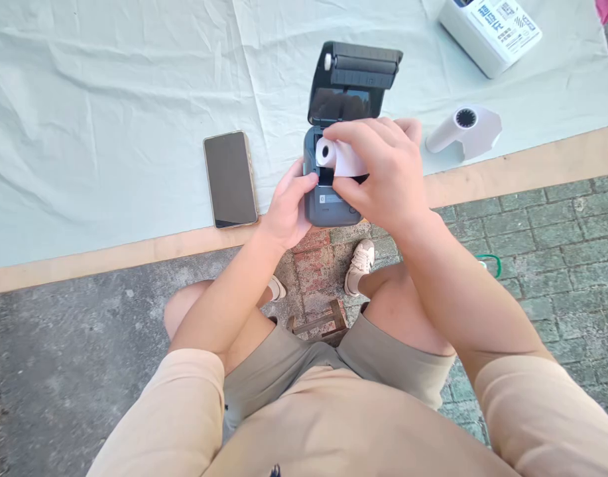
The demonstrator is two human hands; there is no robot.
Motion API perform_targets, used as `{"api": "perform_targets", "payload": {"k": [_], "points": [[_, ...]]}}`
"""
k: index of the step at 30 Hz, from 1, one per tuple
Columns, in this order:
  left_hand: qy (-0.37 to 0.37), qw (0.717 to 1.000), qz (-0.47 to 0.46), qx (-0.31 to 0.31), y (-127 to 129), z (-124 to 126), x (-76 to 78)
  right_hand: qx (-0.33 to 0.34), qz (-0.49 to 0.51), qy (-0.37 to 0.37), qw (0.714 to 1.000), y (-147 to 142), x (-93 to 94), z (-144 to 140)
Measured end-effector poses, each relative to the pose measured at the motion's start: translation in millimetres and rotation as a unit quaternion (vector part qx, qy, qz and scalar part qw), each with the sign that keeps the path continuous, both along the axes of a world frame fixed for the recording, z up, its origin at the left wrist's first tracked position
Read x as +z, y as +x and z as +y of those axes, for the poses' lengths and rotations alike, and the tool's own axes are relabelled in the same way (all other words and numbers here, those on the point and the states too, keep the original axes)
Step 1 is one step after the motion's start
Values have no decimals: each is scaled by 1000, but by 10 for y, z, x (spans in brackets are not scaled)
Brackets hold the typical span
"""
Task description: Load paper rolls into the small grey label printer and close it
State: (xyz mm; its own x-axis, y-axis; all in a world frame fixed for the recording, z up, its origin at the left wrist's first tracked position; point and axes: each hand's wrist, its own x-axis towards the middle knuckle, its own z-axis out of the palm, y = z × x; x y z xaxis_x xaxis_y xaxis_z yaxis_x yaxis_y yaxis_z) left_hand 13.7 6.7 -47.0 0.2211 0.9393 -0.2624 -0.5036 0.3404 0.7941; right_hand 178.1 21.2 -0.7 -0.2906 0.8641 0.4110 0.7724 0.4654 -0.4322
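Note:
A dark grey portable label printer [332,211] is held over the table's front edge, its hinged lid [351,79] standing up and away from me. My left hand [290,205] grips the printer's left side, thumb on the rim of the paper bay. Inside the bay, partly covered by my fingers, is a small white paper roll [327,152] with a dark core. My right hand [390,162] has the roll between thumb and fingers, the thumb near the bay's front edge. The roll's right end is hidden behind that hand.
A smartphone [230,179] lies screen up left of the printer. To the right, another white roll [445,132] with a loose paper end rests on the pale cloth [134,119]. A white printed box [490,36] stands at the back right. Under the table is a wooden stool [323,322].

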Motion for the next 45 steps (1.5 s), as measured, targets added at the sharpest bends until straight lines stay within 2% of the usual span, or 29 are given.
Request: {"api": "perform_targets", "payload": {"k": [2, 7, 10, 14, 16, 18, 21, 24, 26, 29, 31, 34, 36, 39, 45], "points": [[-2, 1000, 1, 1, 10, -9, 11, -7, -44, -8, 999, -20, 61, -32], [3, 1000, -13, 0, 31, -10, -2, -16, -53, 0, 998, 14, 111, -24], [9, 1000, -12, -4, 39, -14, -11, -29, -69, -4, 997, 14, 104, 0], [8, 1000, -7, -7, 29, -11, -20, -6, -59, -48, 997, 19, 51, 53], [3, 1000, -11, -7, 14, 0, -26, -3, -44, -35, 998, 37, 14, 68], [-6, 1000, -15, -6, -6, 13, -33, 20, -27, 3, 999, 57, -27, 63], [-18, 1000, -15, -6, -38, 25, -46, 104, 8, 61, 993, 78, -94, 39], [-11, 1000, -8, -15, -56, 27, -74, 150, 52, 59, 986, 97, -162, 43], [8, 1000, -6, -14, -61, 32, -107, 126, 109, 54, 985, 116, -200, 75], [37, 999, -4, -36, -75, 47, -170, 12, 233, 69, 970, 142, -230, 156], [46, 997, 1, -69, -93, 57, -210, -27, 324, 44, 945, 148, -228, 211], [58, 994, 1, -95, -122, 64, -245, 28, 452, -54, 890, 141, -199, 265], [63, 993, 0, -99, -132, 65, -250, 39, 490, -106, 864, 138, -181, 277], [62, 993, 5, -100, -128, 63, -234, 23, 483, -132, 865, 157, -198, 270], [56, 995, -2, -83, -109, 39, -166, 75, 388, -228, 890, 205, -334, 249]]}}
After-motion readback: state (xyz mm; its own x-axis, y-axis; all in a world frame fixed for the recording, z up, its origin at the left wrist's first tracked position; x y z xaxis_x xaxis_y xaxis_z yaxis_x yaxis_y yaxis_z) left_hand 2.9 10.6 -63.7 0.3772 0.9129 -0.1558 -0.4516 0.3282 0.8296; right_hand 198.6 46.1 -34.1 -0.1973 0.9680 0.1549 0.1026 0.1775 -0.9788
